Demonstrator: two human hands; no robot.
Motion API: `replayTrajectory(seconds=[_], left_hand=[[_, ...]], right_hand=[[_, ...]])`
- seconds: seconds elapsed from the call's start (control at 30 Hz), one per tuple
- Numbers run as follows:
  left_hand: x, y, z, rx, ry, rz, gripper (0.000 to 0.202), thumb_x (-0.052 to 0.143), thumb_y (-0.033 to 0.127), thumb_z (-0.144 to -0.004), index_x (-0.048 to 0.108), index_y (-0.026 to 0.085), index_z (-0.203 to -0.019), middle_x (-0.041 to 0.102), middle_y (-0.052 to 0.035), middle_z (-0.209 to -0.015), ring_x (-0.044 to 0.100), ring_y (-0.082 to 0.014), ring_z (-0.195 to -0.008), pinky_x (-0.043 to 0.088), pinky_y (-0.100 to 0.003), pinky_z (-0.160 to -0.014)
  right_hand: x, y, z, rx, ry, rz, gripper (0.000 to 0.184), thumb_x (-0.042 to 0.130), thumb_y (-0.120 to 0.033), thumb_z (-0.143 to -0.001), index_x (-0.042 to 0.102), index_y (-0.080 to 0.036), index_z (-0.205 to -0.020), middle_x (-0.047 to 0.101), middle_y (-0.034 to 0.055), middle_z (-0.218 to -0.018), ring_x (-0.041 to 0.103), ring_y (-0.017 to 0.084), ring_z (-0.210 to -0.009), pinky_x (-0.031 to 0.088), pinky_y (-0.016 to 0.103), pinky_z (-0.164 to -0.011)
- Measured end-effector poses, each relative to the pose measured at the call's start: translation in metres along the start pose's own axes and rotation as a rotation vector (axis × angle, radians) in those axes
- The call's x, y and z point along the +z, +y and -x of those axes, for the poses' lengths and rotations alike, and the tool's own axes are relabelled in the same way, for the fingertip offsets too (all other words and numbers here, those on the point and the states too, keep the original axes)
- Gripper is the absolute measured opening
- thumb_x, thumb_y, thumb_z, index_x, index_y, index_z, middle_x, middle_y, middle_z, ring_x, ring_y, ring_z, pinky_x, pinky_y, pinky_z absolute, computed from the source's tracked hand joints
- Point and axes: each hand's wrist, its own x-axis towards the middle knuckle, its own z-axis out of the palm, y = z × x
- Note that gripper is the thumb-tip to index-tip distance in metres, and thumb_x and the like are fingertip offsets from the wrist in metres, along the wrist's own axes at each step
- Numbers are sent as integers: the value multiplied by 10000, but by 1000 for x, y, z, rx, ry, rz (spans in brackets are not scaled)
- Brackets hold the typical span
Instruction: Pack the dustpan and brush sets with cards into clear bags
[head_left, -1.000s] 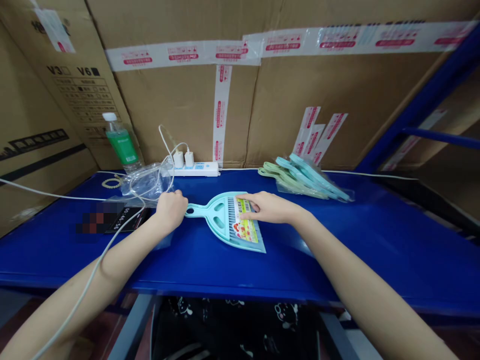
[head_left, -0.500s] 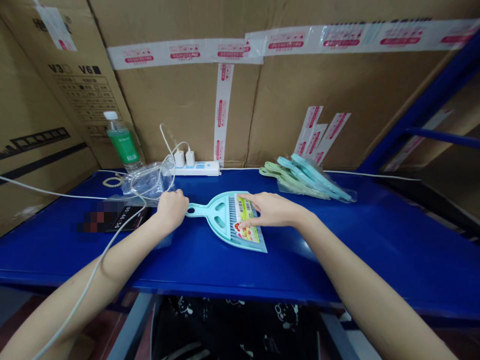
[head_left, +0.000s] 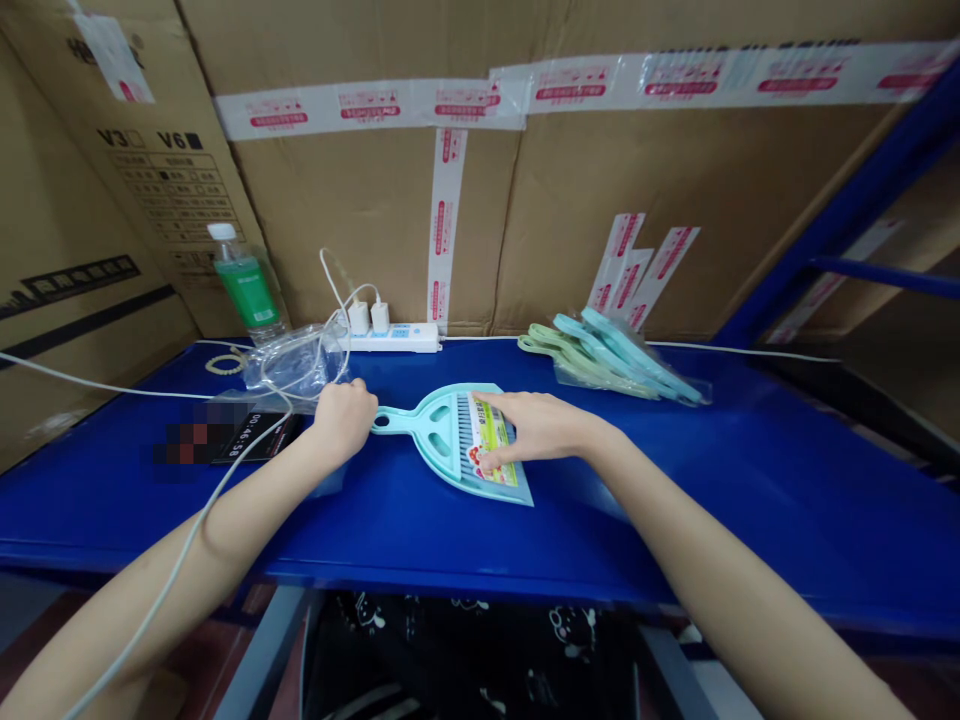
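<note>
A light-blue dustpan (head_left: 429,478) lies flat on the blue table, its handle pointing left. Nested in it is a small brush with grey bristles (head_left: 464,428), crossed by a colourful label card (head_left: 491,440). My left hand (head_left: 345,418) is closed at the tip of the dustpan handle; the fingers' inner side is hidden. Over the card rests my right hand (head_left: 544,425), thumb and fingers apart, the fingertips touching the card near its upper edge and its lower part.
Green and light-blue handled pieces in clear wrap (head_left: 615,355) lie at the back. Toward the left are a power strip (head_left: 409,338), a crumpled clear bag (head_left: 289,360), a green-labelled bottle (head_left: 251,290), a beaded ring (head_left: 223,364), and a dark timer display (head_left: 259,436). A white cable crosses my left forearm.
My right hand has shifted very slightly left over the card, its thumb a little lower. The left hand and the dustpan stay where they were. The timer digits have advanced.
</note>
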Motion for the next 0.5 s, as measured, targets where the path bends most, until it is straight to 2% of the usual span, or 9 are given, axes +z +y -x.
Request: replayTrajectory(seconds=[0.5], left_hand=[[0, 0, 0, 2, 1, 12, 376, 393, -17, -782, 664, 63, -1032, 630, -212, -1012, 627, -275, -985, 446, -316, -753]], right_hand=[[-1, -1, 1, 31, -41, 19, 1059, 615, -677, -627, 243, -143, -1462, 505, 188, -1324, 504, 370, -1138, 408, 444, -891]])
